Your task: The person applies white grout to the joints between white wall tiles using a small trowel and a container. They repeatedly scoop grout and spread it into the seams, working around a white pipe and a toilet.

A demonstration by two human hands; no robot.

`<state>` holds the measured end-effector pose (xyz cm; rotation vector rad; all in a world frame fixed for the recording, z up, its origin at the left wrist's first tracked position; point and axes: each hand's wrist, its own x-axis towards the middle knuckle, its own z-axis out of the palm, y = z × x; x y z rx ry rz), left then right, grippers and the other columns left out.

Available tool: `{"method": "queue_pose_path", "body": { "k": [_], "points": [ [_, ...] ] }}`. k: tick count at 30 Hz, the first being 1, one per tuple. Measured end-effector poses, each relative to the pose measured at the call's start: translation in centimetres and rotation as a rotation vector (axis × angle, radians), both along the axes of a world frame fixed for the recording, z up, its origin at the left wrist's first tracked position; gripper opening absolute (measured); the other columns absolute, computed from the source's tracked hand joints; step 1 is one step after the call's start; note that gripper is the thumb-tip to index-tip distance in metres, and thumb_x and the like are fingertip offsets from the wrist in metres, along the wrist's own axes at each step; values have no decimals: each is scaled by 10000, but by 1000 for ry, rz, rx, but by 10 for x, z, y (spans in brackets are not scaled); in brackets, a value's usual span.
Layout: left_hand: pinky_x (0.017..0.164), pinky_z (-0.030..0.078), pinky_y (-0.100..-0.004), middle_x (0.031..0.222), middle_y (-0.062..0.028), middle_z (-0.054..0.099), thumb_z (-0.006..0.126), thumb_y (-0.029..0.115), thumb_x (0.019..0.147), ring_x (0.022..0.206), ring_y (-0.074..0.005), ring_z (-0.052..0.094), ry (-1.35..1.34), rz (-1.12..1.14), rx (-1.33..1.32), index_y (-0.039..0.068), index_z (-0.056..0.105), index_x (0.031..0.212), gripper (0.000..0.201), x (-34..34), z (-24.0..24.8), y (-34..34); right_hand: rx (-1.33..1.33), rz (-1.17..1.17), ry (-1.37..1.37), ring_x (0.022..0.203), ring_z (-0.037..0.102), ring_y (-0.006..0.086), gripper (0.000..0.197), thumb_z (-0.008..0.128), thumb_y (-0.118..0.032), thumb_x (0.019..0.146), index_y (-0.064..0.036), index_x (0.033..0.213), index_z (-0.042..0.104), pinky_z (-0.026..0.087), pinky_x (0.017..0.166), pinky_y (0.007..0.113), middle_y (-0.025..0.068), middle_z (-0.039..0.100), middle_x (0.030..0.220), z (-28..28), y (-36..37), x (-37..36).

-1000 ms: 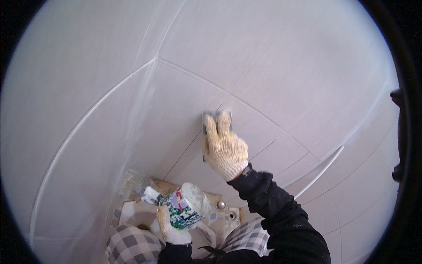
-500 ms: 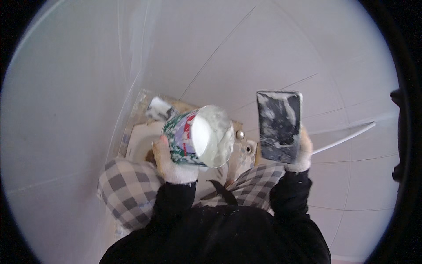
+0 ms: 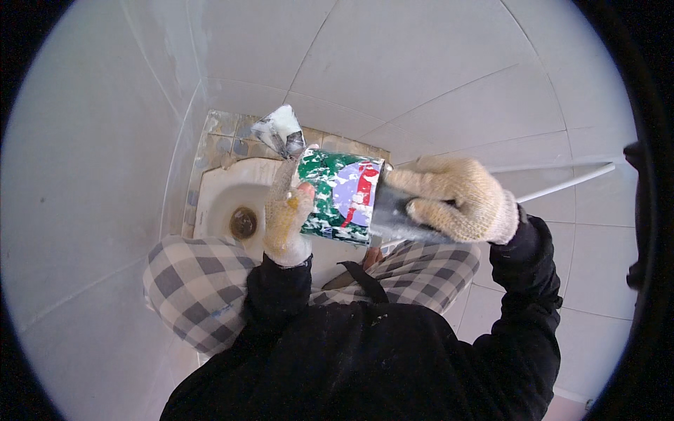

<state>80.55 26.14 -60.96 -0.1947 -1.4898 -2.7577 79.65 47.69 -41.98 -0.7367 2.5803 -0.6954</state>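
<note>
Left to right. Squat toilet pan point(image 3: 223, 203) sits in the small-tiled floor corner at far left, drain hole showing; my checked trousers point(image 3: 193, 281) cover its near edge.

Left hand point(image 3: 286, 223), knit glove, fingers clamped on the side of the printed tub point(image 3: 342, 198). A second ago that tub hung low near my lap; half a second ago its open mouth faced the camera with white paste inside. Now it's tipped on its side, mouth toward my right, held up in front of my chest. A smeared scrap of plastic or a small scraper point(image 3: 279, 131) sticks up above the left glove (can't tell which, or whether I'm actually gripping it).

Right hand point(image 3: 460, 198), same glove, fingers closed around the dark flat float point(image 3: 401, 219), whose end is at or inside the tub's mouth. A second ago this hand was pressed flat on the wall tile point(image 3: 435, 63), rubbing a joint; half a second ago it held the float face-up, streaked white. So it's off the wall and back at the tub.

My read: the pass on the wall has stopped and I'm reloading paste onto the float (the contact point itself is hidden by the tub's rim).

White pipe point(image 3: 562, 184) runs along the wall at right, untouched.
</note>
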Motion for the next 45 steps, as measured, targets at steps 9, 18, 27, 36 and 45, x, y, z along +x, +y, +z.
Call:
{"method": "queue_pose_path", "body": {
  "k": [9, 18, 27, 36, 45],
  "points": [
    [912, 531, -396, 1172, -185, 662, 608, 81, 979, 1042, -285, 661, 58, 330, -308, -31, 631, 1274, 316, 7, -39, 12, -163, -343, -74, 1085, 699, 254, 393, 660, -200, 991, -26, 1342, 625, 579, 917, 352, 125, 697, 1265, -87, 56, 45],
    [1029, 522, -492, 1253, -134, 675, 535, 491, 1013, 1166, -305, 653, -526, 116, 704, 41, 613, 1282, 530, 5, 80, -13, -1607, -857, -369, 1122, 671, 285, 526, 635, -344, 980, -17, 1386, 559, 570, 923, 388, 158, 655, 1309, -33, 19, -5],
    [1098, 458, -533, 1349, -191, 615, 492, 600, 1007, 1258, -352, 593, -332, 85, 657, -19, 532, 1372, 719, -4, 59, -24, -167, -124, 1165, 1161, 622, 290, 534, 766, -58, 824, -67, 1342, 634, 510, 980, 414, 158, 611, 1308, 28, -28, -117],
    [994, 558, -473, 1311, -180, 636, 608, 457, 958, 1172, -333, 655, -467, -88, 784, 2, 526, 1386, 630, -13, 65, -27, 361, 211, 1491, 943, 577, 257, 509, 694, -100, 798, -183, 1300, 663, 480, 788, 443, 90, 588, 1155, 47, -58, -216],
    [1088, 468, -534, 1347, -203, 617, 495, 575, 993, 1247, -366, 600, -486, -44, 721, -20, 518, 1382, 712, -17, 63, -20, 469, 120, 1282, 936, 611, 307, 531, 700, -38, 761, -127, 1280, 635, 499, 762, 441, 129, 606, 1154, 17, -36, -184]
  ]
}}
